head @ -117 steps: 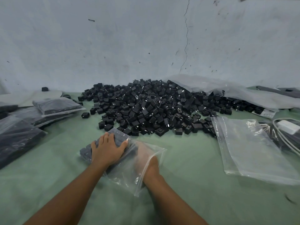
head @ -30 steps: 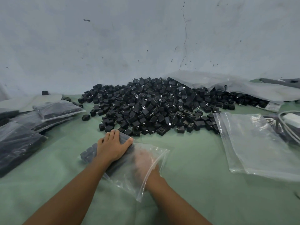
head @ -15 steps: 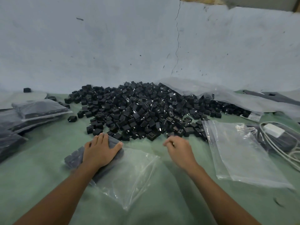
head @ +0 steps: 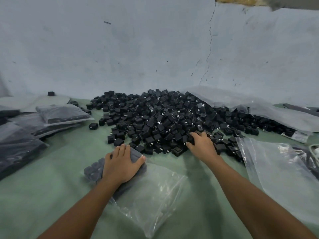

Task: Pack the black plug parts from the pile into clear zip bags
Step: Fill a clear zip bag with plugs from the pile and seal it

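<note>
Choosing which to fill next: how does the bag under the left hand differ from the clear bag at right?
The near bag holds black plug parts; the right bag looks empty. The left hand presses the near bag; no hand touches the right bag. Both are clear plastic.
</note>
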